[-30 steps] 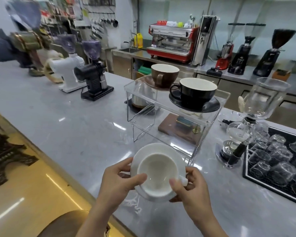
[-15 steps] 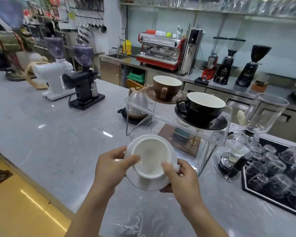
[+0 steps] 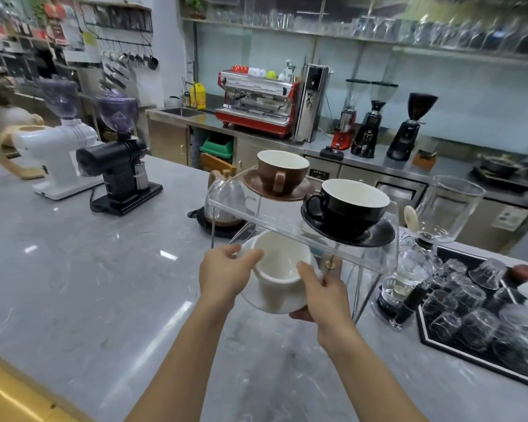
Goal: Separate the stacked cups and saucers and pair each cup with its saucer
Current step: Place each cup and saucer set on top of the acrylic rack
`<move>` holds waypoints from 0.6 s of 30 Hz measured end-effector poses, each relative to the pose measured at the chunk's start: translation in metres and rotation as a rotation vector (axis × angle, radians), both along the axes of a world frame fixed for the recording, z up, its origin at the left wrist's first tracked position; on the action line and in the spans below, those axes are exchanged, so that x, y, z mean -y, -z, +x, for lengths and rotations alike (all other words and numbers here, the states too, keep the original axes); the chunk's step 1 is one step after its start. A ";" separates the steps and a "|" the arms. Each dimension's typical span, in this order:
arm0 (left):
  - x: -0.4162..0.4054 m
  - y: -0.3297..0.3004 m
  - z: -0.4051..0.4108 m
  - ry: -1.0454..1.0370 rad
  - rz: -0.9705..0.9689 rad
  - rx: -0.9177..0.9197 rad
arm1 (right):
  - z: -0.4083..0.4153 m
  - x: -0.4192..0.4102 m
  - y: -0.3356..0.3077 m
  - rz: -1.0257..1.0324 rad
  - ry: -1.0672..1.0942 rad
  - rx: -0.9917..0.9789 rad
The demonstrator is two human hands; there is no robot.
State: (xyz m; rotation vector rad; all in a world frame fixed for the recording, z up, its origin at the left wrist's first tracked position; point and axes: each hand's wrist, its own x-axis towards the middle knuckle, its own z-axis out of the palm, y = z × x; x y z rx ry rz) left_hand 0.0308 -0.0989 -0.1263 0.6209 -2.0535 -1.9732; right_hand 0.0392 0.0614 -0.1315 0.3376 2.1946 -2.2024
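A white cup [image 3: 279,263] sits on a white saucer [image 3: 272,303], both lifted above the grey counter. My left hand [image 3: 223,274] grips the set's left side with the thumb on the cup rim. My right hand [image 3: 325,292] holds the right side, thumb on the rim, fingers under the saucer. The set is level with the near edge of a clear acrylic stand [image 3: 375,263]. On the stand rest a black cup [image 3: 352,205] on a black saucer [image 3: 375,236] and, behind it, a brown cup [image 3: 282,170] on a brown saucer [image 3: 256,184].
A black tray [image 3: 427,336] of upturned glasses lies at the right, with a glass siphon brewer [image 3: 439,208] beside the stand. A kettle [image 3: 226,202] stands behind the stand. A black grinder [image 3: 119,166] and a white grinder [image 3: 58,153] are at the left on the counter [image 3: 89,284].
Both hands have raised the white cup and saucer off the counter and carried them forward toward the acrylic stand's near edge. The camera has tilted up.
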 end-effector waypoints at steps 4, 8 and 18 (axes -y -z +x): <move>-0.005 0.003 -0.024 0.033 0.013 0.020 | -0.021 0.001 -0.001 0.025 0.073 0.031; -0.012 0.010 -0.045 0.073 0.059 0.026 | -0.041 -0.001 0.000 0.022 0.160 0.034; -0.021 0.010 -0.078 0.171 -0.014 0.057 | -0.077 -0.009 0.015 -0.054 0.273 0.032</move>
